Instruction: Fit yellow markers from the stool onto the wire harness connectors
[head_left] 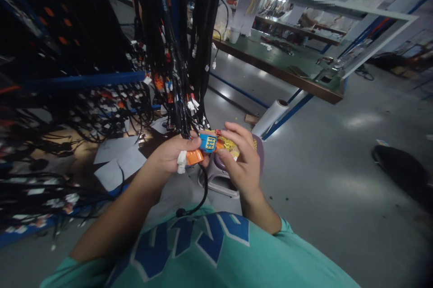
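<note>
My left hand [176, 150] grips a blue connector [207, 142] between thumb and fingers, its yellow-rimmed face with several cavities turned up toward me. Below it, an orange connector [194, 157] and a crumpled white tag [181, 162] also sit at this hand. A black cable [205, 188] hangs down from there in a curve. My right hand [241, 152] is at the connector's right side, thumb and fingers curled around a small orange piece [219, 144] close to the blue housing. The fingertips partly hide that piece.
Thick bundles of black wire harnesses [169, 53] hang ahead and to the left. Beneath my hands stands a stool [219, 184] with yellow small parts [232, 146] on it. A green-topped workbench [277, 58] is at the right, with a plastic-film roll [270, 118] leaning below.
</note>
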The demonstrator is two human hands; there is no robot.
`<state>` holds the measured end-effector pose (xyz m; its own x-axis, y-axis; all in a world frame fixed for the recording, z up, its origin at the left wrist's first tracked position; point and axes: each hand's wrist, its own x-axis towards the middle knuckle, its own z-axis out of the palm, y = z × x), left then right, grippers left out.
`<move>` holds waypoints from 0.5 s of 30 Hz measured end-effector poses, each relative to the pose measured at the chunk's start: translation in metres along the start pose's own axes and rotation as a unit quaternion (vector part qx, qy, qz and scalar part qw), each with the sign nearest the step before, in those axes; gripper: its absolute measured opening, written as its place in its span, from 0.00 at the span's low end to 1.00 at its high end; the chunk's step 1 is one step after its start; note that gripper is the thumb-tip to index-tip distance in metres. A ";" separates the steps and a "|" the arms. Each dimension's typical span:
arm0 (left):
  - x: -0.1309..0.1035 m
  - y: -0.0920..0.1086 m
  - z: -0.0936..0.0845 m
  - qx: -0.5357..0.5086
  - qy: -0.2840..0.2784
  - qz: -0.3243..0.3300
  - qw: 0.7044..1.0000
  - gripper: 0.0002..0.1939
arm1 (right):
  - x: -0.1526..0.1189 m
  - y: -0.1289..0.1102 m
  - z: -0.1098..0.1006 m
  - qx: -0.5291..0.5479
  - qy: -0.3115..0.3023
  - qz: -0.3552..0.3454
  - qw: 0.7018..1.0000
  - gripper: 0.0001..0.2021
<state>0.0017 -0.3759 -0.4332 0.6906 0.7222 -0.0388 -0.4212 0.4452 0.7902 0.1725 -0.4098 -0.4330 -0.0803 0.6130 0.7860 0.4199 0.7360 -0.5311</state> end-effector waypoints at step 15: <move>-0.004 0.009 0.014 0.051 0.029 -0.019 0.998 0.18 | 0.013 0.014 0.002 0.271 -0.109 0.148 0.945 0.08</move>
<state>0.0030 -0.3824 -0.4176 0.6684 0.7365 -0.1039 -0.3307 0.4195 0.8454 0.1753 -0.3909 -0.4310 -0.2420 0.8157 0.5254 -0.0670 0.5261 -0.8478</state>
